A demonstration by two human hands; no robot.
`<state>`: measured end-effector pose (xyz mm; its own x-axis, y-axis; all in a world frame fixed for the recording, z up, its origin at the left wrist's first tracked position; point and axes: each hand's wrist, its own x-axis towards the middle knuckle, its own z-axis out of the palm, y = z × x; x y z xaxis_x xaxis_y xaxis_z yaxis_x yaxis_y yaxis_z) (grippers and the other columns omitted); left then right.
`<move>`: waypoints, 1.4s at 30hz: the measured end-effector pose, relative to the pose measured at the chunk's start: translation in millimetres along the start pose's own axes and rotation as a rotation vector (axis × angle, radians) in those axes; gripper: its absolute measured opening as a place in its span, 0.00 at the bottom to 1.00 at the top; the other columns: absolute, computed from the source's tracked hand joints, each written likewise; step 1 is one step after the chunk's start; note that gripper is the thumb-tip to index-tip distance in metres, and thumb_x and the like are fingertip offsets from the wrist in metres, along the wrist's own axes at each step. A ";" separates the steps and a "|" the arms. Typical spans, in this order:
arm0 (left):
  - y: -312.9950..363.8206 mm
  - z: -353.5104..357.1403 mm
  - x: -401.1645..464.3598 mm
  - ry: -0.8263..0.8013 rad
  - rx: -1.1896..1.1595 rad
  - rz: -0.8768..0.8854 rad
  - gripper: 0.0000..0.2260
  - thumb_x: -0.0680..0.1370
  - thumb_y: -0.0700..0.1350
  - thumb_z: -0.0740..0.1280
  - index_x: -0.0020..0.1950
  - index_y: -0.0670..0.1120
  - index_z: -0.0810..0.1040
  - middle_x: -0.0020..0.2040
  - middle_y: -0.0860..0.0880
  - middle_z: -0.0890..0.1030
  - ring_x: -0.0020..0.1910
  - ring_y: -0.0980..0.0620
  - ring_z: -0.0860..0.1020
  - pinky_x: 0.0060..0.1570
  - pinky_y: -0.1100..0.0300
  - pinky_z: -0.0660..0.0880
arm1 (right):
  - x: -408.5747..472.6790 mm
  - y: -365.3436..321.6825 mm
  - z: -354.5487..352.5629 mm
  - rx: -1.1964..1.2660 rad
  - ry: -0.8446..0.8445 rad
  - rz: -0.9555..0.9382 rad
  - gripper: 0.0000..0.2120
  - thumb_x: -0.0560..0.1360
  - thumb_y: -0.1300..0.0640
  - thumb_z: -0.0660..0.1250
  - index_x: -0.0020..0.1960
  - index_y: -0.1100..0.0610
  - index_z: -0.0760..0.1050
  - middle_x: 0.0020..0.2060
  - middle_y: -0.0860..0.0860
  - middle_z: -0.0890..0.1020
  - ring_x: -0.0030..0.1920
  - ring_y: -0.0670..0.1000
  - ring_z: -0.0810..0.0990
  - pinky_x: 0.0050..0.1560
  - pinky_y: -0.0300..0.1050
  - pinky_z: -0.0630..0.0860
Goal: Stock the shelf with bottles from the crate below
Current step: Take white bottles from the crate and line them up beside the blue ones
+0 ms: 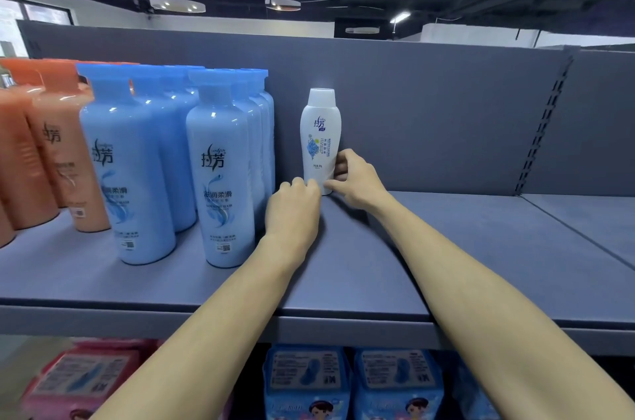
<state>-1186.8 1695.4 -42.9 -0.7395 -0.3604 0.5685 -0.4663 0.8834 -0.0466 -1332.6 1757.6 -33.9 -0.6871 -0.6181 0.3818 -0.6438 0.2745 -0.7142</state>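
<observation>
A small white bottle point(320, 134) with a blue label stands upright at the back of the grey shelf point(446, 247), against the rear panel. My right hand point(354, 179) holds its lower part from the right, thumb in front and fingers curled behind. My left hand point(292, 210) reaches in from the left with curled fingers, and its fingertips touch the bottle's base. The crate is out of view.
Rows of tall blue bottles point(223, 172) stand just left of my hands, with orange bottles point(51, 151) farther left. The shelf stretches bare to the right, up to a slotted upright point(543, 130). Blue packs point(309, 381) and pink packs point(82, 381) fill the shelf below.
</observation>
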 end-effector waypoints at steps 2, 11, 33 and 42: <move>-0.4 -0.1 -0.1 0.009 -0.010 0.000 0.10 0.76 0.32 0.58 0.48 0.47 0.64 0.51 0.46 0.76 0.47 0.46 0.74 0.37 0.58 0.64 | -0.2 -0.2 1.5 0.014 0.017 0.009 0.19 0.72 0.62 0.72 0.60 0.57 0.71 0.52 0.49 0.82 0.49 0.49 0.83 0.55 0.44 0.79; 0.4 -0.8 -1.0 -0.006 -0.007 -0.013 0.10 0.76 0.33 0.58 0.54 0.44 0.69 0.52 0.45 0.76 0.49 0.46 0.76 0.37 0.59 0.65 | -3.8 2.1 3.4 0.021 0.061 0.026 0.17 0.71 0.61 0.74 0.57 0.56 0.73 0.50 0.49 0.83 0.48 0.48 0.83 0.51 0.43 0.80; -28.4 -87.0 -86.7 0.128 -0.132 0.153 0.06 0.76 0.39 0.60 0.52 0.44 0.71 0.46 0.46 0.75 0.45 0.43 0.76 0.33 0.54 0.62 | -129.8 -90.0 -37.7 -0.456 0.023 -0.094 0.19 0.74 0.54 0.74 0.61 0.58 0.73 0.57 0.52 0.80 0.57 0.52 0.78 0.57 0.48 0.75; -55.1 -104.6 -157.5 0.179 -0.244 0.263 0.09 0.76 0.53 0.62 0.51 0.49 0.73 0.44 0.52 0.76 0.43 0.49 0.75 0.33 0.57 0.68 | -210.3 -121.7 -27.5 -0.459 0.090 -0.167 0.18 0.73 0.53 0.74 0.59 0.56 0.75 0.55 0.51 0.80 0.51 0.50 0.79 0.54 0.49 0.77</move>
<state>-993.8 1734.8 -44.0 -0.7122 -0.0739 0.6981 -0.1278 0.9915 -0.0254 -1119.1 1874.5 -11.1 -0.5753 -0.6209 0.5325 -0.8155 0.4855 -0.3150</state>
